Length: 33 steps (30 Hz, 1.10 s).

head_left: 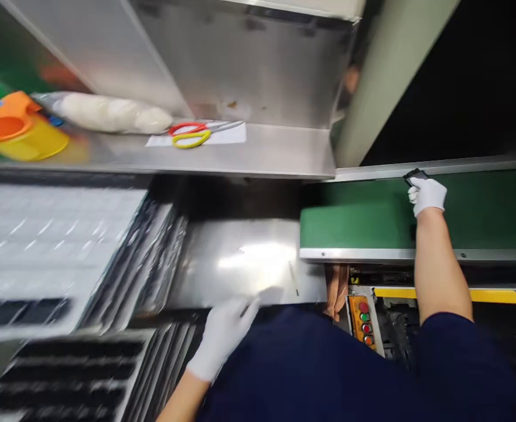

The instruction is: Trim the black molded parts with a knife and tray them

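Head view over a work station laid out around a green conveyor belt (pixel 363 223) with steel side rails. Left of the belt lies a wide stack of pale, grid-patterned trays (pixel 51 234), and darker stacked trays (pixel 64 375) sit nearer the person on the same side. A stainless steel shelf (pixel 258 155) runs past the belt's far left end, and a polished steel sheet (pixel 240 264) lies directly left of the belt. The person's navy shirt (pixel 310 363) fills the bottom of the view, just below the belt.

On the shelf, left of the belt, are a long white bag (pixel 108 114), orange and yellow plastic pieces (pixel 20 129), and red- and yellow-handled scissors (pixel 191 134) resting on a sheet of paper (pixel 226 135). A control box with coloured push buttons (pixel 363 322) sits just below the belt's near rail.

The white-gloved right hand (pixel 427 196) reaches across the belt to its far rail, its fingers closed on a small dark flat object (pixel 416 176). The white-gloved left hand (pixel 222 343) sits near the steel sheet, left of the belt, beside a thin dark stick (pixel 245 308); it looks as if it may be pinching the stick, but blur hides its grip.
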Available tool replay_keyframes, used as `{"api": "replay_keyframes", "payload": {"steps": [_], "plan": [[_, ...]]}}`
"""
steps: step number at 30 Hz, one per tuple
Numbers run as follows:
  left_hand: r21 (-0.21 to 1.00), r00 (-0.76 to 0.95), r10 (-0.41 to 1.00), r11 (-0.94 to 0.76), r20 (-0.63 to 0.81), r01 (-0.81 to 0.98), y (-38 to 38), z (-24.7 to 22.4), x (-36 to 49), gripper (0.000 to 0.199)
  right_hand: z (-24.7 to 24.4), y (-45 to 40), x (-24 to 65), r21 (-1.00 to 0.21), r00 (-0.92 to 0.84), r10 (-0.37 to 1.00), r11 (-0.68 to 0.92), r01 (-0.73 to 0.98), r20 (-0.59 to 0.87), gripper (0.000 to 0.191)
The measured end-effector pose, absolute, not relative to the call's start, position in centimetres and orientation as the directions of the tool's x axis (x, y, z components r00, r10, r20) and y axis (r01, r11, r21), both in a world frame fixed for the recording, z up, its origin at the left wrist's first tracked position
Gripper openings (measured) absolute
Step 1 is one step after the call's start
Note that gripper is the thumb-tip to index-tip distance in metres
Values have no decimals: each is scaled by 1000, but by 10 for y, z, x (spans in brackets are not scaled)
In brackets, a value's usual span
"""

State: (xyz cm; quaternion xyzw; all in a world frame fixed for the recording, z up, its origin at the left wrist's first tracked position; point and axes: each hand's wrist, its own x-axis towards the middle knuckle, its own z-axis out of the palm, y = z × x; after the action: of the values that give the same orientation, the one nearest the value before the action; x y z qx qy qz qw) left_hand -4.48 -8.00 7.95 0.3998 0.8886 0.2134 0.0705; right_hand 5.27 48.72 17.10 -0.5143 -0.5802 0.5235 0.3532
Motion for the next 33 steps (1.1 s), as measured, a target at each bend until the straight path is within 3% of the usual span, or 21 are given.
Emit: {"api": "replay_keyframes", "payload": {"steps": [3,4,6,8,9,11,14,18,20,23,27,29,33], "plan": [[572,-699,708,535,98,622,-72,93,-56,28,151,375,29,-954,-442,883,-24,298,-160,41],[603,-667,731,470,144,645,-69,97,-60,26,142,330,24,-922,-582,784,32,385,-216,42],[617,-557,813,355,167,702,-66,104,-68,42,123,241,19,-844,-758,492,82,531,-429,41],[600,-466,878,318,106,734,-67,109,-72,57,103,164,16,-803,-792,232,69,592,-565,38],[586,-442,896,332,51,739,-69,110,-73,58,93,133,15,-791,-786,165,49,609,-595,38],[558,-436,898,391,-58,732,-79,109,-74,46,76,85,12,-772,-769,95,19,636,-632,37],[545,-466,871,468,-154,696,-101,96,-78,25,65,41,7,-754,-752,94,22,657,-653,35],[593,-511,826,540,-238,597,-131,76,-89,25,60,22,-2,-779,-779,-3,41,626,-627,32],[630,-599,740,629,-305,456,-146,70,-95,23,50,30,-10,-744,-748,17,90,662,-664,30],[753,-678,613,645,-405,134,-168,67,-101,34,23,53,-21,-619,-649,271,197,760,-711,31],[929,-644,671,230,-367,-289,-192,78,-97,30,-9,74,-25,-448,-534,494,291,845,-686,30],[898,-627,699,48,-343,-437,-200,87,-93,27,-17,75,-24,-376,-498,547,326,867,-673,33],[792,-603,723,-127,-338,-597,-210,106,-85,34,-18,70,-22,-312,-508,579,409,858,-638,37]]}}
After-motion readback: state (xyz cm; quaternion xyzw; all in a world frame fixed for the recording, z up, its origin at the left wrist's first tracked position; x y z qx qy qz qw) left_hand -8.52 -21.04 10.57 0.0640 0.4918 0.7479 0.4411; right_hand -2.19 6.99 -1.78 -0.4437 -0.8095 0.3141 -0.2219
